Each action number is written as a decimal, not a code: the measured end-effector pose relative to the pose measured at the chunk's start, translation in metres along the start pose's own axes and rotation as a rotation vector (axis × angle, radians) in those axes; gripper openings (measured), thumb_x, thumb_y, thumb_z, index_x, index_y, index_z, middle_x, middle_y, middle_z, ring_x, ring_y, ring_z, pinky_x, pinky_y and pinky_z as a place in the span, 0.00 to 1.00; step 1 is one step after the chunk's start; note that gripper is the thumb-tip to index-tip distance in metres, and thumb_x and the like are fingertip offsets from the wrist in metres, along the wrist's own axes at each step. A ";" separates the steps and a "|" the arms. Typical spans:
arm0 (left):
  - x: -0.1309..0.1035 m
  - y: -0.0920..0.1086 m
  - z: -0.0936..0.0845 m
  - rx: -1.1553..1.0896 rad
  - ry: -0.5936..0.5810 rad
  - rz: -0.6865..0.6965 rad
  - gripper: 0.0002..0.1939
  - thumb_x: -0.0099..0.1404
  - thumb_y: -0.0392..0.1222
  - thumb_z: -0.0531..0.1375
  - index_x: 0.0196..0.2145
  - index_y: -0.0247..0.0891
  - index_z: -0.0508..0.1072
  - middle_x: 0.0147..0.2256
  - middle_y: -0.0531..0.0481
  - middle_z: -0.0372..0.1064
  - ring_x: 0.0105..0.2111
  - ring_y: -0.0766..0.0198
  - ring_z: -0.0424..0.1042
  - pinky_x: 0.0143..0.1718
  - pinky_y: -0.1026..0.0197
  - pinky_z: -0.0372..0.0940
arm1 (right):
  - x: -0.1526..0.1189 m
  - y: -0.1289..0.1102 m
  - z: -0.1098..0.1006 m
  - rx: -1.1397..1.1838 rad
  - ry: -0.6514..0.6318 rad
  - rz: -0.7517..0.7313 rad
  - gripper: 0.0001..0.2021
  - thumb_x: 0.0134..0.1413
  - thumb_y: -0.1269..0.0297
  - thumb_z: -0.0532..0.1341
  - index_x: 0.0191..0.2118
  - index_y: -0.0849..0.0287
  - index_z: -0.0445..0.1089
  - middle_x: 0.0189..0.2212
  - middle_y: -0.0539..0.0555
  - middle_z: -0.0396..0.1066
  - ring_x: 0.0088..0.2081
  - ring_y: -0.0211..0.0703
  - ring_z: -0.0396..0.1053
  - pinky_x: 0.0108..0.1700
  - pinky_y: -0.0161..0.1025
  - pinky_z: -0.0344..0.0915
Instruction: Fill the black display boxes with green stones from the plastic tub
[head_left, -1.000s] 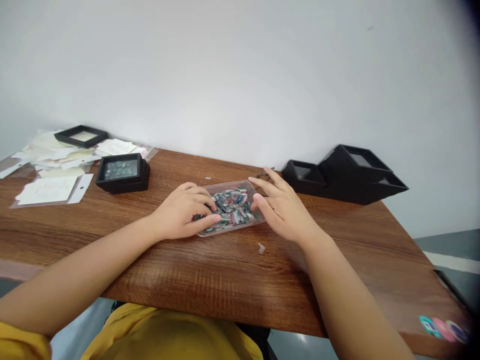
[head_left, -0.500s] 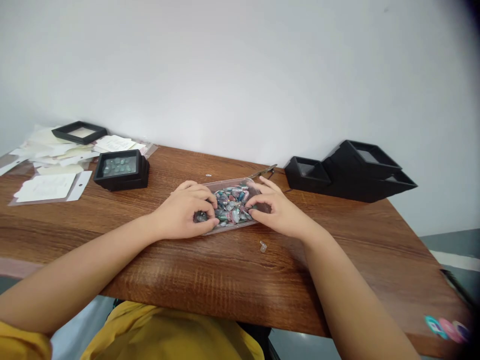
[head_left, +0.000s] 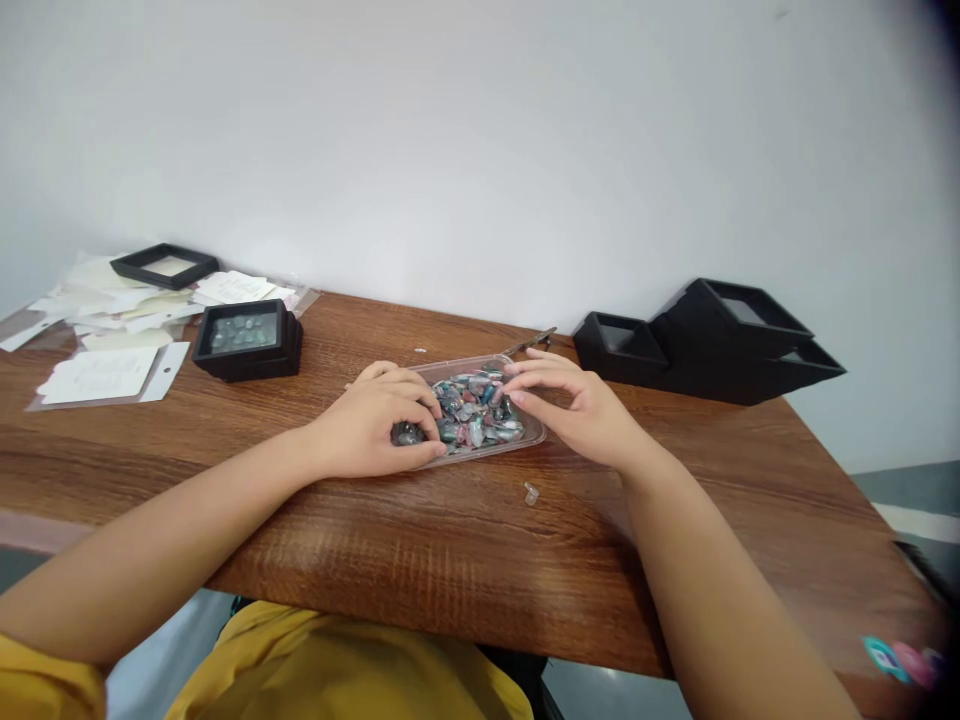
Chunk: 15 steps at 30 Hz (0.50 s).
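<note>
A clear plastic box (head_left: pixel 534 432) of small polished stones (head_left: pixel 478 412), mostly green, grey and pink, lies on the wooden table. My left hand (head_left: pixel 382 418) rests over the box's left end with bent fingers. Its thumb and forefinger are apart, and dark stones show in the gap. Above the right end, my right hand (head_left: pixel 574 400) hovers with its fingers stretched out and spread. Its thumb and forefinger tips are close to the stones, and no stone is plainly held. A small clear piece (head_left: pixel 531 493) lies on the table in front of the box.
Black frames (head_left: pixel 247 340) holding pale stones are stacked at the left, beside white cards in plastic sleeves (head_left: pixel 97 375) and another black frame (head_left: pixel 165 266). Scissors or tweezers (head_left: pixel 531 341) lie behind the box. More black frames (head_left: pixel 697 345) stand at the back right.
My right hand has drawn back to the right and lifted off the stones, uncovering the box's right end. My left hand has stayed in about the same place on the box.
</note>
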<state>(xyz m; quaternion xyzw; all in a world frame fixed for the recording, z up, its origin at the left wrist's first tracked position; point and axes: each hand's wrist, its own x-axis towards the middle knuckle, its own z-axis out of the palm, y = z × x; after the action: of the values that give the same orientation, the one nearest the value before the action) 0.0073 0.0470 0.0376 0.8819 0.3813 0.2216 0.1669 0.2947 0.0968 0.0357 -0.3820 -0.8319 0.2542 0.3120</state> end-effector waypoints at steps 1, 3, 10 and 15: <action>0.000 0.000 0.000 0.002 0.001 0.003 0.09 0.65 0.52 0.64 0.31 0.47 0.81 0.43 0.57 0.78 0.50 0.61 0.72 0.57 0.53 0.50 | 0.000 0.000 0.000 0.016 0.009 -0.007 0.08 0.61 0.57 0.63 0.40 0.48 0.80 0.45 0.51 0.80 0.57 0.50 0.71 0.68 0.61 0.56; -0.001 -0.001 0.001 0.006 0.005 0.013 0.10 0.66 0.51 0.64 0.31 0.47 0.81 0.43 0.57 0.79 0.51 0.60 0.72 0.56 0.52 0.50 | 0.001 0.002 0.002 0.025 0.020 -0.002 0.08 0.61 0.58 0.63 0.41 0.47 0.81 0.44 0.51 0.81 0.57 0.50 0.72 0.68 0.61 0.56; -0.002 -0.002 0.001 0.002 -0.011 0.028 0.08 0.65 0.51 0.65 0.32 0.50 0.82 0.44 0.57 0.78 0.52 0.58 0.71 0.57 0.51 0.50 | -0.001 -0.002 0.000 0.008 0.149 0.015 0.07 0.58 0.60 0.66 0.40 0.51 0.81 0.51 0.56 0.76 0.55 0.49 0.72 0.62 0.56 0.65; -0.003 -0.003 0.001 -0.049 -0.001 0.022 0.06 0.64 0.50 0.67 0.31 0.50 0.82 0.42 0.56 0.80 0.51 0.57 0.72 0.57 0.50 0.52 | 0.001 -0.011 -0.004 0.006 0.328 -0.077 0.04 0.58 0.64 0.67 0.38 0.54 0.80 0.44 0.56 0.78 0.48 0.46 0.76 0.57 0.51 0.68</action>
<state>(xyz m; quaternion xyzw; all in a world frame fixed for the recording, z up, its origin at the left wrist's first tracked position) 0.0036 0.0468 0.0347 0.8818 0.3658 0.2322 0.1861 0.2915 0.0919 0.0463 -0.3855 -0.7831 0.1787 0.4541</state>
